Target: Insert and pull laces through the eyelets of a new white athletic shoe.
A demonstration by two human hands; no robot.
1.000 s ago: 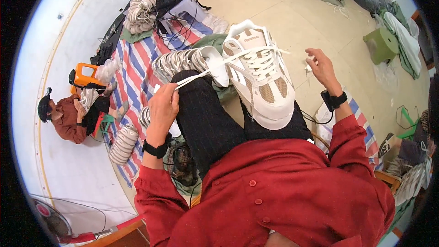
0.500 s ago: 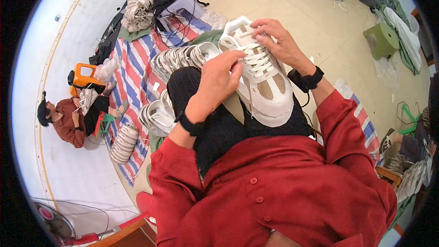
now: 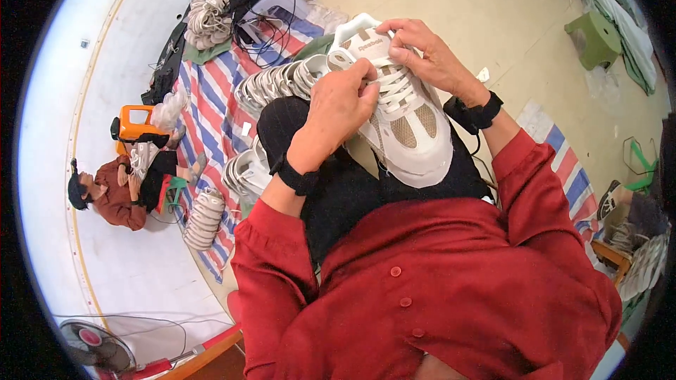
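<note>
A white and tan sneaker upper [image 3: 415,148] lies across my thighs, toe toward me, its tongue and collar pointing away. White shoelace [image 3: 398,91] crosses its front in several rows. My left hand [image 3: 338,105] is closed in a pinch by the upper lace row, at the left eyelet edge. At the right eyelet edge, near the tongue, my right hand [image 3: 433,60] has its thumb and curled fingers together at the lace. The fingers partly hide what is pinched.
Nested shoe uppers [image 3: 271,88] stand left of my knee, with another stack [image 3: 246,176] nearer. A striped sheet [image 3: 204,112] covers the floor there. A co-worker [image 3: 116,186] sits at the left holding an upper. A green stool [image 3: 593,39] stands far right; a fan [image 3: 95,345] stands near left.
My left fingers have curled in tighter beside the laces. My right fingers have bent and drawn together near the tongue. The upper has shifted slightly away from me.
</note>
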